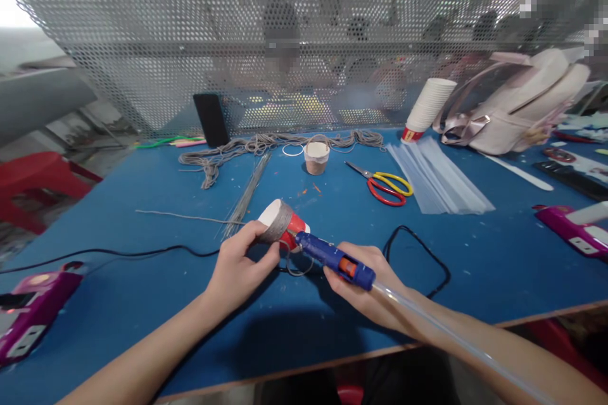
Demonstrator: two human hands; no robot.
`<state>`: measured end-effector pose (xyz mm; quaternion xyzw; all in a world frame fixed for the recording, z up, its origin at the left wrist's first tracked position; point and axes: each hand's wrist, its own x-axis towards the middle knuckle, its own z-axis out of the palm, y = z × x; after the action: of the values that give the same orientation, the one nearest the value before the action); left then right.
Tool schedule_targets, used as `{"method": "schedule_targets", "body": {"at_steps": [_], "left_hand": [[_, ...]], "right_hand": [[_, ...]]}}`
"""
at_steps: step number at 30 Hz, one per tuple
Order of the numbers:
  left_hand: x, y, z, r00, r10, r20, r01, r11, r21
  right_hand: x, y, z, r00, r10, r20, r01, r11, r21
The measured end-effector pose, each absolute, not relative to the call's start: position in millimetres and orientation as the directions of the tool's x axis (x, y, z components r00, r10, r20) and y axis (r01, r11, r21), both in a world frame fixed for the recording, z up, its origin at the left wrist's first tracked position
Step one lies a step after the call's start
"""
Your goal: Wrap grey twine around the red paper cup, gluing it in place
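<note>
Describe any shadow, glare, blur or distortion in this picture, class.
Head view throughout: a dark shadow spreads over the blue tabletop near its front edge; white glare marks the upper-left edge; the red paper cup wrapped in grey cord looks fairly clear; shapes beyond the grey perforated metal screen look hazy; the purple-and-white device at left seems stretched.

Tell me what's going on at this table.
A person's left hand holds a red paper cup tilted, with grey cord wound around part of it. The right hand holds a blue glue gun, its nozzle at or very near the cup's red side. Beyond the hands, scissors lie on the blue table, and a stack of paper cups leans farther back.
</note>
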<state>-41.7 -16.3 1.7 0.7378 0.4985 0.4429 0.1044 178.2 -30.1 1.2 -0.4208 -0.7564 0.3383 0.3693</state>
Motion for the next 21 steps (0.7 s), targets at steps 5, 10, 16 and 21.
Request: {"method": "schedule_targets", "body": {"at_steps": [5,10,16,21], "left_hand": [[-45.4,-15.0,-2.0,0.149,0.810,0.567,0.636,-0.518,0.572],[-49.6,-13.4,-4.4,0.193,0.801,0.567,0.626,-0.546,0.557],[-51.1,-11.6,-2.9,0.202,0.790,0.579,0.609,-0.564,0.558],[-49.7,-12.4,0.8,0.203,0.795,0.572,0.602,-0.562,0.567]], "right_hand": [[178.8,-30.6,2.2,-0.397,0.877,0.271,0.365,0.422,-0.830],[179.4,-29.1,11.5,-0.350,0.907,0.234,0.349,0.358,-0.866],[178.5,-32.0,6.7,-0.383,0.885,0.265,0.372,0.410,-0.833],[180.7,-30.4,6.3,-0.376,0.887,0.270,0.362,0.408,-0.838]]}}
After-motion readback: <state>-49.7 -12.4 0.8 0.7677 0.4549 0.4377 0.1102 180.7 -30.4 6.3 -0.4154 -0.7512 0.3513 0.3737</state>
